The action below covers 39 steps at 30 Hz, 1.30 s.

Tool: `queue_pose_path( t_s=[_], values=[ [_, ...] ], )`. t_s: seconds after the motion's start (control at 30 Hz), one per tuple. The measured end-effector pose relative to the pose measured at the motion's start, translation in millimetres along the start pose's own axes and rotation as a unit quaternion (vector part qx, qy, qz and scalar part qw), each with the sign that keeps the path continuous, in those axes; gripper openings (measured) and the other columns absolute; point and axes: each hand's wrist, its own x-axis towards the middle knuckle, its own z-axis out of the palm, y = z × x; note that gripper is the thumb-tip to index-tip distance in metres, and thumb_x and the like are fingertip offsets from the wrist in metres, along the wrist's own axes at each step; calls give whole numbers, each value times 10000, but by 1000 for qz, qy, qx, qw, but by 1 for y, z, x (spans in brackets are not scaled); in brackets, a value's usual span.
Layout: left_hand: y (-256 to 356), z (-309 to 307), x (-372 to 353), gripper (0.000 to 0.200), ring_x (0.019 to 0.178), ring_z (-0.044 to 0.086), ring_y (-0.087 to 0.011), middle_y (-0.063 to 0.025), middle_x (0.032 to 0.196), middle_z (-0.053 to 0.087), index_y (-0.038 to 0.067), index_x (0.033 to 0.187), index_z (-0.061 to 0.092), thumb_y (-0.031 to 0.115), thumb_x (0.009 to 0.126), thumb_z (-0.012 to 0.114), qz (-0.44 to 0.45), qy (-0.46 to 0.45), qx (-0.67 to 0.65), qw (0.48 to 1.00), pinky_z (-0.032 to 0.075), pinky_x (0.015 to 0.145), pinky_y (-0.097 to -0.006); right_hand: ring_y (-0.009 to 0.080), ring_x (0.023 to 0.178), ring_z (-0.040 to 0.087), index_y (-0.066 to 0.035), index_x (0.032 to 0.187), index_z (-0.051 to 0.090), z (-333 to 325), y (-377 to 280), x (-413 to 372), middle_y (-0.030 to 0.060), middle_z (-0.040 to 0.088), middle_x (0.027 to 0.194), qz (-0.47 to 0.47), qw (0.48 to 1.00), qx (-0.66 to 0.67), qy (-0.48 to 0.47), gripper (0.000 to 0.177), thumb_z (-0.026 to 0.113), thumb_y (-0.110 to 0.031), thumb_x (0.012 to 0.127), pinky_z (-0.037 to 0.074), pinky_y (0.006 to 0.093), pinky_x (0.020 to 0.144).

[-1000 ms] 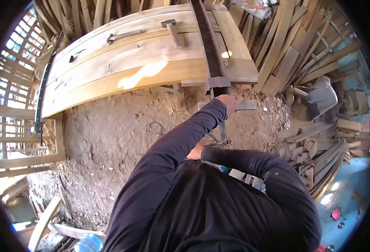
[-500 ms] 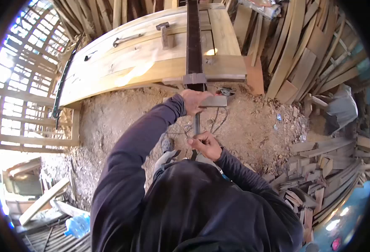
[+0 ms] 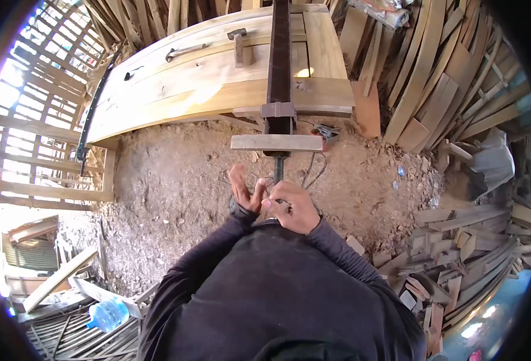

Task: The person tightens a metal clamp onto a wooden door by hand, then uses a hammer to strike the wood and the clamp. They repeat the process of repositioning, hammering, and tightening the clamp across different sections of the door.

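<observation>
A long dark steel bar clamp [image 3: 279, 72] runs away from me across a wooden door panel [image 3: 217, 99]. A short wooden block [image 3: 253, 142] sits crosswise at its near end, in front of the threaded rod [image 3: 279, 167]. My right hand [image 3: 295, 209] is closed around the near end of that rod, where the handle is mostly hidden by the fingers. Close beside it on the left, my left hand [image 3: 245, 189] has its fingers apart and holds nothing.
A hammer [image 3: 238, 48] and a wrench-like tool [image 3: 184, 52] lie on the panel. A power tool [image 3: 326, 132] with a cord rests on the dirt floor [image 3: 175, 180]. Planks [image 3: 422, 72] lean at right; scrap wood [image 3: 458, 240] is piled below. A blue water jug [image 3: 108, 314] lies lower left.
My left hand has let go of the wooden block and come back toward my body, beside the right hand. The block stays at the clamp's end. My right hand remains at the rod's end.
</observation>
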Motion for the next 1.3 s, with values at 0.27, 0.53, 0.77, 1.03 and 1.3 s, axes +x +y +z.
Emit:
queue_pose_path(
  t_s=[0.27, 0.53, 0.77, 1.03, 1.3],
  values=[
    [-51, 33, -47, 485, 886, 601, -146, -55, 1028, 603, 25, 1223, 493, 404, 933, 581, -414, -290, -608, 612, 508, 780, -316, 297, 736, 589, -23, 809, 658, -9, -25, 12, 109, 630, 783, 59, 992, -102, -35, 162, 652, -180, 850, 462, 362, 685],
    [-56, 31, -49, 367, 741, 582, -98, 3, 842, 577, 79, 980, 549, 398, 864, 690, -404, -291, -513, 700, 519, 682, -274, 293, 823, 607, -26, 846, 667, -3, -60, 47, 113, 635, 772, 150, 937, -263, -176, 160, 652, -183, 815, 479, 368, 708],
    [-57, 25, -35, 349, 715, 584, -82, -29, 825, 649, 33, 892, 628, 381, 889, 655, -380, -344, -457, 727, 494, 650, -260, 244, 1009, 593, 12, 916, 652, 75, -53, 72, 134, 646, 887, 137, 574, -641, -491, 241, 539, -179, 821, 470, 403, 773],
    [-80, 52, -46, 378, 636, 570, -102, -8, 690, 613, 74, 794, 616, 432, 806, 736, -409, -386, -527, 637, 480, 619, -250, 250, 686, 665, -80, 747, 685, 73, -10, 69, 93, 662, 710, 321, 473, -607, -552, 141, 585, -171, 782, 501, 378, 573],
    [-68, 33, -27, 520, 571, 468, -119, -9, 589, 504, 82, 656, 530, 556, 801, 688, -371, -390, -423, 729, 421, 556, -312, 263, 632, 671, -60, 749, 656, 56, -16, 77, 106, 650, 647, 256, 617, -561, -488, 329, 496, -282, 931, 504, 389, 582]
  ],
)
